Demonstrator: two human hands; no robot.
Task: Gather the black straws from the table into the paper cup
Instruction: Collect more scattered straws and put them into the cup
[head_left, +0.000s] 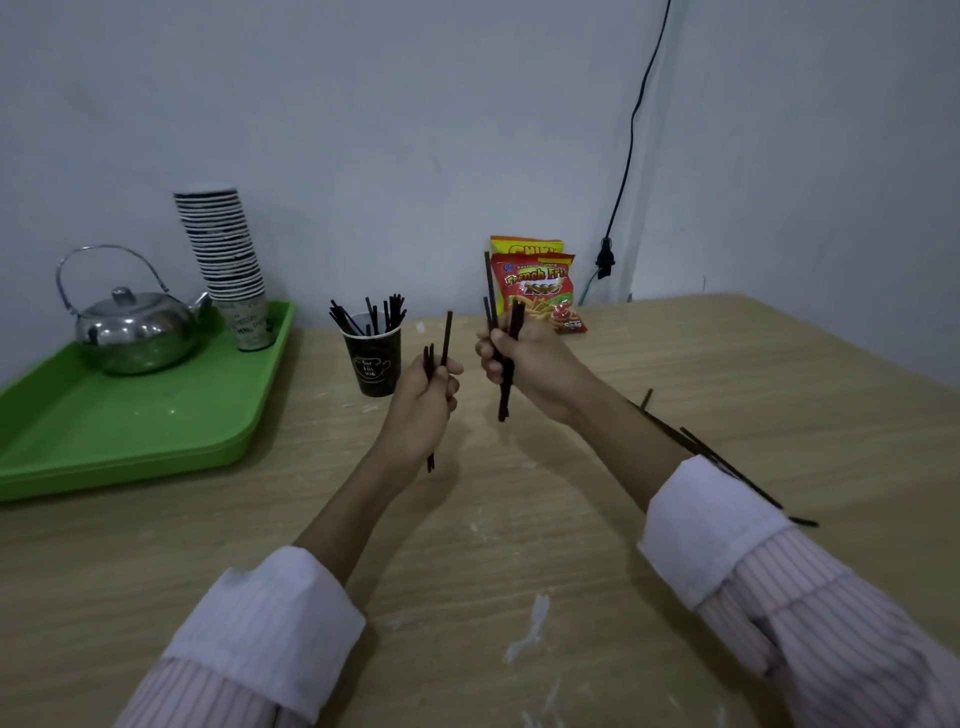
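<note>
A dark paper cup (375, 364) stands upright on the wooden table (519, 545), with several black straws (370, 316) sticking out of it. My left hand (425, 402) is just right of the cup, closed around a few black straws (445, 338) held upright. My right hand (524, 369) is further right, gripping a bundle of black straws (505, 387) that points up. More loose black straws (727, 465) lie on the table behind my right forearm, partly hidden by it.
A green tray (130, 431) at the left holds a steel kettle (132, 332) and a tall stack of paper cups (226, 260). Snack bags (540, 291) lean on the wall behind my right hand. A black cable (631, 135) hangs down the wall.
</note>
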